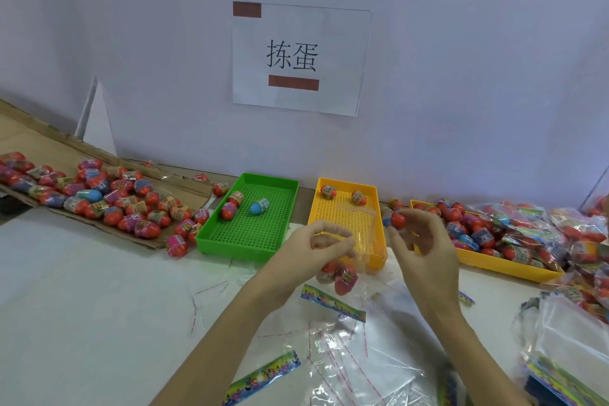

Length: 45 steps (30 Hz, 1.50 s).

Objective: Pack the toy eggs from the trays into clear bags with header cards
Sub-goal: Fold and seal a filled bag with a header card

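My left hand (321,245) pinches the mouth of a clear bag (357,241) in front of the near yellow tray (346,204). Two toy eggs (342,278) hang in the bottom of that bag. My right hand (425,241) pinches a red and blue toy egg (393,219) at its fingertips, just right of the bag's mouth. The green tray (263,181) holds three eggs. Two eggs sit at the far end of the near yellow tray. A header card (333,301) lies on the table below the bag.
Loose eggs (108,199) are heaped on flattened cardboard at the left. A second yellow tray (507,265) at the right is full of eggs, with packed bags (566,234) piled beyond it. Empty clear bags (356,359) and a card stack (566,382) lie near me.
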Each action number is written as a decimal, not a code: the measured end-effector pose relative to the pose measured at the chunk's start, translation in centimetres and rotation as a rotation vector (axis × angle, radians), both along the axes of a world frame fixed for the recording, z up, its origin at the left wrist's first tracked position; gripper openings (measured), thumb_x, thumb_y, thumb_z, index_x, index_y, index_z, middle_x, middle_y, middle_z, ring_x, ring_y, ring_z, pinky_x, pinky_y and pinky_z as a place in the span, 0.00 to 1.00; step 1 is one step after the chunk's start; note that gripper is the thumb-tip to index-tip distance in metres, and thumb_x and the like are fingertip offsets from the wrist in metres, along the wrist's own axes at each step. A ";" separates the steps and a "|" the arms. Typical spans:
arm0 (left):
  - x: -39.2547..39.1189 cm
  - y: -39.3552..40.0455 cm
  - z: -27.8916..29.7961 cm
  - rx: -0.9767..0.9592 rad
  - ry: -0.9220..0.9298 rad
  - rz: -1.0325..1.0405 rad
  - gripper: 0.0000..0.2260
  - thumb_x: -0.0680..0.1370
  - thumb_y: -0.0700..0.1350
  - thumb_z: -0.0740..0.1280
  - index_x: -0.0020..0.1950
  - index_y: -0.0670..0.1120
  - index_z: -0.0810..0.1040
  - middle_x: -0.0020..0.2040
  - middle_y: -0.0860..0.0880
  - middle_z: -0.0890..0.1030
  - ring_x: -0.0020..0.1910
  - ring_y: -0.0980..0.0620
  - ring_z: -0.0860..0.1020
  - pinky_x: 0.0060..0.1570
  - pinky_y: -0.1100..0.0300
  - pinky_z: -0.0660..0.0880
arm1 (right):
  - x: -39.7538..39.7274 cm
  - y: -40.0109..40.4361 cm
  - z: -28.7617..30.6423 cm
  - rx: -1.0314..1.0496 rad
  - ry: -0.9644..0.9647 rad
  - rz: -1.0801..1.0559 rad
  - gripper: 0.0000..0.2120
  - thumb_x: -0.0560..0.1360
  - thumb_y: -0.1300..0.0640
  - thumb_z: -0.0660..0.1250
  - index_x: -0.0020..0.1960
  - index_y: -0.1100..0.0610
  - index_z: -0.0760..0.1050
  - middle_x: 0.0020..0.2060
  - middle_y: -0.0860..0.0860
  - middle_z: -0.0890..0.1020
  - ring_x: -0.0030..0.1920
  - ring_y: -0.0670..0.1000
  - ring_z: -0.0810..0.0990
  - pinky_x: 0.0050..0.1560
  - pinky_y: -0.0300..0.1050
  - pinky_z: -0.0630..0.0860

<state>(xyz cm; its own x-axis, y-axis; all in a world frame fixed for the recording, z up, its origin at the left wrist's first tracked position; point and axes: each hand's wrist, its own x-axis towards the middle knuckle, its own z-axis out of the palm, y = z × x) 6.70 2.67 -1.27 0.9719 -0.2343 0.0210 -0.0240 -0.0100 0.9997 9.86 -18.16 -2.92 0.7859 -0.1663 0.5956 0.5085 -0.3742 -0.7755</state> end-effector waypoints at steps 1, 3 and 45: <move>0.1 0.0 -0.1 0.004 -0.002 0.020 0.13 0.81 0.53 0.72 0.62 0.49 0.80 0.52 0.50 0.89 0.50 0.53 0.87 0.41 0.67 0.77 | -0.6 0.2 0.2 0.063 0.002 0.031 0.14 0.74 0.55 0.75 0.59 0.52 0.79 0.50 0.40 0.84 0.52 0.43 0.84 0.52 0.34 0.80; 0.2 -0.1 -0.3 0.015 -0.009 0.051 0.12 0.80 0.53 0.73 0.60 0.49 0.81 0.51 0.50 0.89 0.49 0.53 0.87 0.43 0.63 0.80 | -1.6 0.7 0.9 0.167 -0.010 0.067 0.14 0.73 0.53 0.74 0.58 0.51 0.79 0.49 0.38 0.84 0.53 0.43 0.84 0.53 0.33 0.80; 0.6 -1.5 -1.9 0.043 -0.211 0.111 0.07 0.77 0.52 0.77 0.52 0.54 0.85 0.48 0.52 0.86 0.42 0.55 0.84 0.39 0.63 0.79 | -3.0 1.3 2.0 -0.512 -0.200 0.102 0.15 0.78 0.62 0.71 0.64 0.54 0.77 0.54 0.47 0.76 0.45 0.45 0.78 0.42 0.28 0.72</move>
